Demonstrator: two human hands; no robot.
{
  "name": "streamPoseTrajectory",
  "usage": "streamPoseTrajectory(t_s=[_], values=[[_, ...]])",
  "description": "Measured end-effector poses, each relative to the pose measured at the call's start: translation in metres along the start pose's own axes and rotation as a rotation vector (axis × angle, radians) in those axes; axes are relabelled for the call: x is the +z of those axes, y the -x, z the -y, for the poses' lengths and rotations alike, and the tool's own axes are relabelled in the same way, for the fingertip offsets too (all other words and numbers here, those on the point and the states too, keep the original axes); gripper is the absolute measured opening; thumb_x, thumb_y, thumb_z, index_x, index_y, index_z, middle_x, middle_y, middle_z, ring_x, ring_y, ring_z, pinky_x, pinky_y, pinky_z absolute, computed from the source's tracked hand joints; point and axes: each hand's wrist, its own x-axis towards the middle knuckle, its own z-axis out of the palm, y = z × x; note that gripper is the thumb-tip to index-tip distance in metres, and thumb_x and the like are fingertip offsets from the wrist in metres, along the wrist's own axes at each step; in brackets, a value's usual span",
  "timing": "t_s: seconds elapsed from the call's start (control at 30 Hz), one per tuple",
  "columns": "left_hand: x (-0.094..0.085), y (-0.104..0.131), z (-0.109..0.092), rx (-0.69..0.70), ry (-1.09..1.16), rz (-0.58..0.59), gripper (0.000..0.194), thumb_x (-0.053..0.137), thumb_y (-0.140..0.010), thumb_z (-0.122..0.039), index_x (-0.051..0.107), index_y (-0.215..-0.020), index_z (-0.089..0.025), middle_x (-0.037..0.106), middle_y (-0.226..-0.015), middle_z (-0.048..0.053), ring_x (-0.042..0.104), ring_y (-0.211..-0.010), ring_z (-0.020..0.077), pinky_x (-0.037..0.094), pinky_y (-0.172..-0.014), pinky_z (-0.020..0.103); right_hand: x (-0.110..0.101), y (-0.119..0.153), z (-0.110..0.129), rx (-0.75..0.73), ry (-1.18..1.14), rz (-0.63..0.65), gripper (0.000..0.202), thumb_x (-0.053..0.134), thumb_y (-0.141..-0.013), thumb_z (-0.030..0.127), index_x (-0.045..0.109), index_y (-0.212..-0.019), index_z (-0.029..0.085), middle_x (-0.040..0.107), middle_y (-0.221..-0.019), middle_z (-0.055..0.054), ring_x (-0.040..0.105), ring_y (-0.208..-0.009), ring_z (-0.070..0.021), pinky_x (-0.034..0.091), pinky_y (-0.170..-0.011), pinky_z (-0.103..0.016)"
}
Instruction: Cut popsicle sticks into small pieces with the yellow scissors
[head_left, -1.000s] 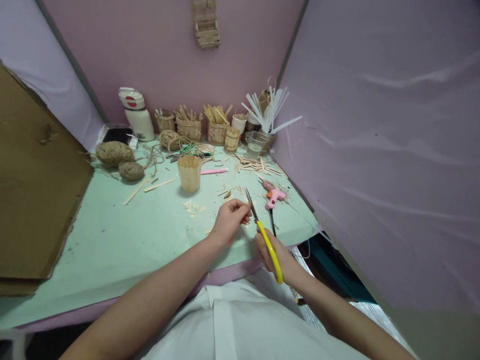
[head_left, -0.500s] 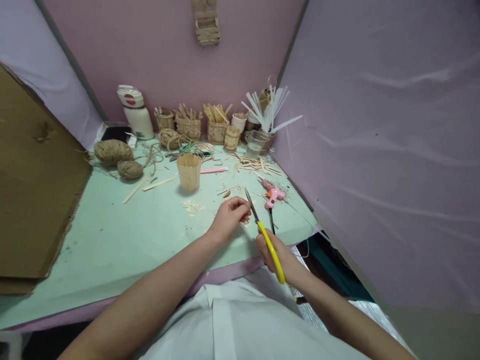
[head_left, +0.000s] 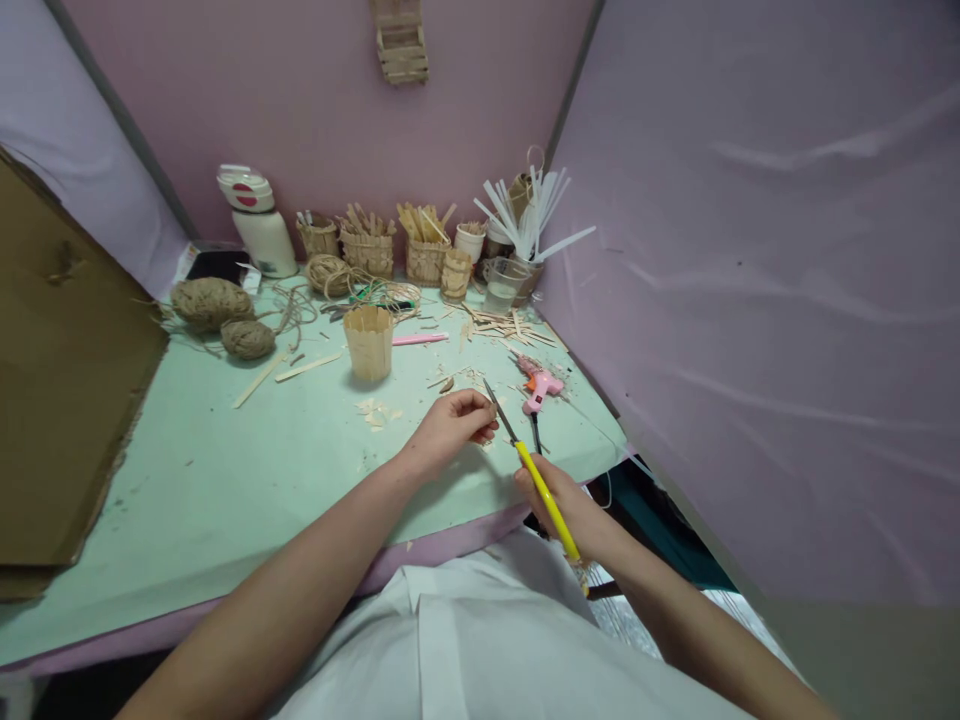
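My right hand [head_left: 559,500] is wrapped round the yellow handles of a pair of scissors [head_left: 546,500], whose blades point up and to the left. The blade tips reach the fingertips of my left hand [head_left: 455,425]. My left thumb and fingers are pinched together; whatever lies between them is too small to make out. Beyond my left hand stands a cup made of wooden strips [head_left: 368,345]. Wood chips [head_left: 377,413] are scattered on the table in front of it. A pink glue gun [head_left: 541,386] lies to the right of the scissors' tips.
Along the back wall stand a white bottle [head_left: 264,238], baskets of wooden sticks [head_left: 367,250] and a cup of glue sticks [head_left: 531,225]. Twine balls [head_left: 212,303] lie at the left, near a cardboard panel [head_left: 67,380]. A pink pen [head_left: 420,339] and loose sticks [head_left: 510,326] are farther back.
The view has shifted slightly, so the table things appear a little farther left. The scissors' handles look closer together than before. Both hands stay in nearly the same place.
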Motion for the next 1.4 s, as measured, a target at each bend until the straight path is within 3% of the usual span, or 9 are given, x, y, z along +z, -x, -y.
streamPoseTrajectory(t_s=[0.5,0.63,0.83,0.97,1.17,1.4], values=[[-0.004,-0.002,-0.003,-0.109,-0.012,-0.066,0.030,0.077,-0.064,-0.041,0.067,-0.075,-0.015,0.066,-0.067,0.002,0.055,-0.058,0.0078,0.045,-0.062,0.022,-0.008,0.003,0.009,0.183,0.009,0.041,0.027,0.046,-0.088,0.045,0.038,-0.075,0.023,0.035,-0.056,0.008,0.035,-0.050,-0.0108,0.028,-0.045,-0.022],[-0.005,-0.003,-0.003,-0.109,-0.026,-0.084,0.027,0.077,-0.063,-0.038,0.068,-0.074,-0.015,0.063,-0.065,0.000,0.054,-0.058,0.0080,0.044,-0.061,0.022,-0.013,0.003,0.009,0.139,-0.021,0.042,0.031,0.048,-0.088,0.050,0.041,-0.076,0.022,0.037,-0.057,0.007,0.035,-0.050,-0.0108,0.028,-0.046,-0.022],[-0.005,-0.003,-0.003,-0.092,-0.005,-0.102,0.026,0.076,-0.064,-0.039,0.067,-0.073,-0.016,0.063,-0.066,0.000,0.054,-0.059,0.0088,0.044,-0.061,0.023,-0.011,0.000,-0.004,-0.010,-0.118,0.024,0.044,0.032,-0.092,0.064,0.039,-0.077,0.023,0.034,-0.057,0.007,0.029,-0.049,-0.0112,0.027,-0.045,-0.024],[-0.003,-0.001,-0.008,-0.007,-0.019,-0.124,0.029,0.077,-0.063,-0.042,0.067,-0.072,-0.016,0.063,-0.066,0.000,0.055,-0.060,0.0096,0.045,-0.061,0.024,-0.006,-0.001,-0.008,-0.068,-0.171,0.064,0.046,0.040,-0.089,0.067,0.040,-0.080,0.023,0.034,-0.061,0.007,0.029,-0.051,-0.0109,0.028,-0.045,-0.024],[-0.001,0.002,-0.012,0.140,-0.089,-0.150,0.029,0.076,-0.063,-0.042,0.068,-0.073,-0.016,0.062,-0.063,0.000,0.054,-0.059,0.0111,0.045,-0.061,0.025,0.000,-0.002,-0.007,-0.086,-0.188,0.077,0.050,0.032,-0.090,0.071,0.040,-0.080,0.022,0.032,-0.063,0.006,0.027,-0.052,-0.0109,0.028,-0.046,-0.023],[-0.003,0.000,-0.007,0.131,-0.048,-0.149,0.030,0.079,-0.062,-0.041,0.069,-0.074,-0.015,0.061,-0.065,-0.001,0.050,-0.061,0.0089,0.042,-0.060,0.022,0.004,-0.004,-0.016,-0.068,-0.201,0.034,0.051,0.032,-0.090,0.070,0.042,-0.078,0.022,0.035,-0.062,0.006,0.028,-0.050,-0.0103,0.027,-0.044,-0.023]])
